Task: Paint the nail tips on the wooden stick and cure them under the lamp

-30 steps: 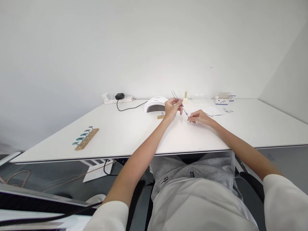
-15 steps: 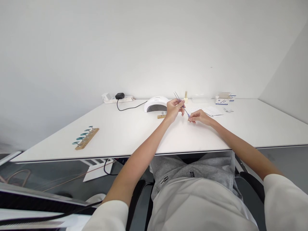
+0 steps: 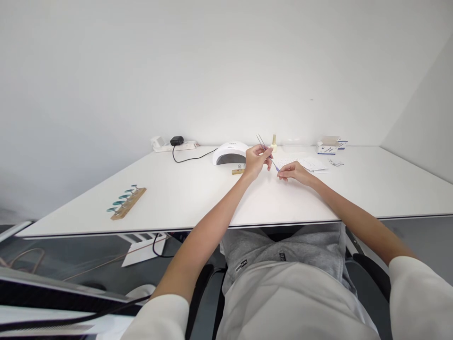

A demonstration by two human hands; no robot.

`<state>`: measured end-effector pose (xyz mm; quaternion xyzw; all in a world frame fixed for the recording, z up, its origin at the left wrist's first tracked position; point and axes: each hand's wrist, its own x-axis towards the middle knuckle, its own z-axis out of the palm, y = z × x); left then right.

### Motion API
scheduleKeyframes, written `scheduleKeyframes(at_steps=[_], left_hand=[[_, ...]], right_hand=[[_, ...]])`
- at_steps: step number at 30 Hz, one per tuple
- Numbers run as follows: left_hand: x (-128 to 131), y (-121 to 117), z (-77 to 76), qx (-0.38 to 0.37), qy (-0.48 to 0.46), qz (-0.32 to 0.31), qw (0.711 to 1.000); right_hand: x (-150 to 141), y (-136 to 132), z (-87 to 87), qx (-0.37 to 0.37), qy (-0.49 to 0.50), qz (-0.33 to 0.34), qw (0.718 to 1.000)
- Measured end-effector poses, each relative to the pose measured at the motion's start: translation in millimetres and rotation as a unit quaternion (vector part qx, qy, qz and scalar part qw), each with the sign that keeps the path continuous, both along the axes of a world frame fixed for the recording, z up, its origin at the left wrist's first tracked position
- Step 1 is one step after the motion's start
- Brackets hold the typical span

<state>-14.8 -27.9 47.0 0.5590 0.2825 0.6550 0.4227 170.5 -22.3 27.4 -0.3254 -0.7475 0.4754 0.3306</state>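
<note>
My left hand (image 3: 256,161) is raised a little over the white table (image 3: 198,193), fingers pinched on thin metal tweezers (image 3: 266,149) whose purple tip slants down to the right. My right hand (image 3: 292,171) rests on the table just right of that tip, fingers curled together on something too small to make out. A small wooden holder (image 3: 238,170) lies right behind my left wrist. The white nail lamp (image 3: 229,153) stands just beyond it.
A wooden rack with several teal nail tips (image 3: 126,202) lies near the table's left front edge. A power strip with a black plug (image 3: 173,143) sits at the back. Papers (image 3: 308,163), small boxes (image 3: 329,146) and a small bottle (image 3: 273,142) are at the back right.
My left hand with the tweezers has shifted slightly right, bringing the purple tip closer to my right hand's fingertips. My right hand has barely moved.
</note>
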Motion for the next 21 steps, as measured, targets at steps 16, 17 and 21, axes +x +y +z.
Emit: scheduleKeyframes(at_steps=[16, 17, 21], left_hand=[[-2.9, -1.6, 3.0, -0.017, -0.016, 0.011, 1.0], [-2.7, -1.9, 3.1, -0.018, -0.017, 0.01, 1.0], [-0.4, -2.9, 2.0, -0.02, -0.019, 0.005, 1.0]], right_hand=[[1.4, 1.4, 1.1, -0.014, 0.009, 0.007, 1.0], [1.3, 0.9, 1.4, -0.008, 0.003, 0.008, 1.0], [0.4, -2.5, 4.0, 0.005, -0.014, 0.01, 1.0]])
